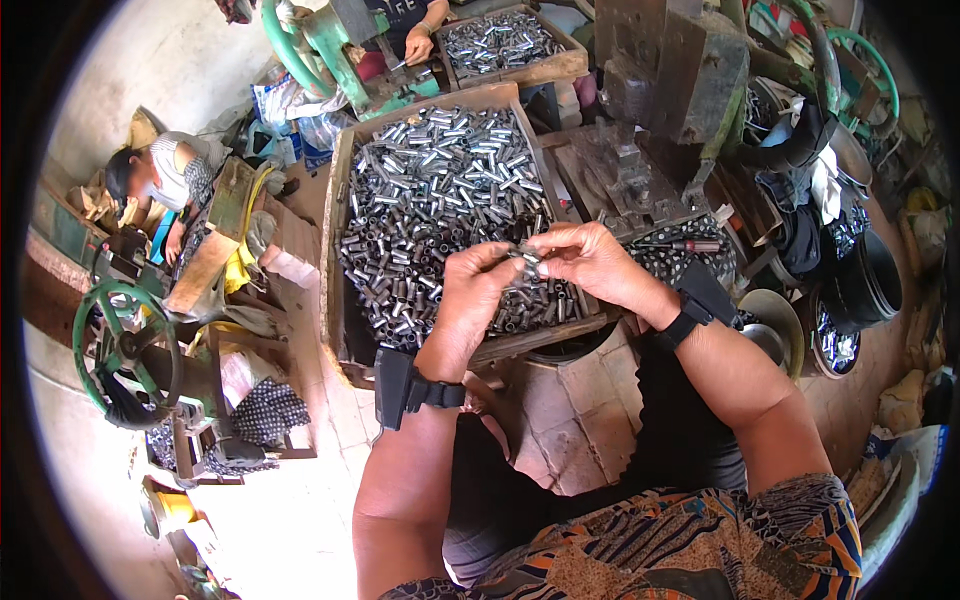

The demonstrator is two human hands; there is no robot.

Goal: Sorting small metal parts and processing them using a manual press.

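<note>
The big wooden tray (336, 215) full of short metal tubes (440, 190) sits before the person. Above its near edge, the left hand (470, 300) and right hand (595, 262) pinch small tubes (527, 260) together; keeping them over the tray seems wise. The dark press (690, 70) stands close by on the right.

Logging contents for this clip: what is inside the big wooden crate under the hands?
The wooden crate is heaped with short shiny metal tubes. Both hands, left hand and right hand, pinch a few above it and cover part of the heap. Its bottom is buried from view.
</note>
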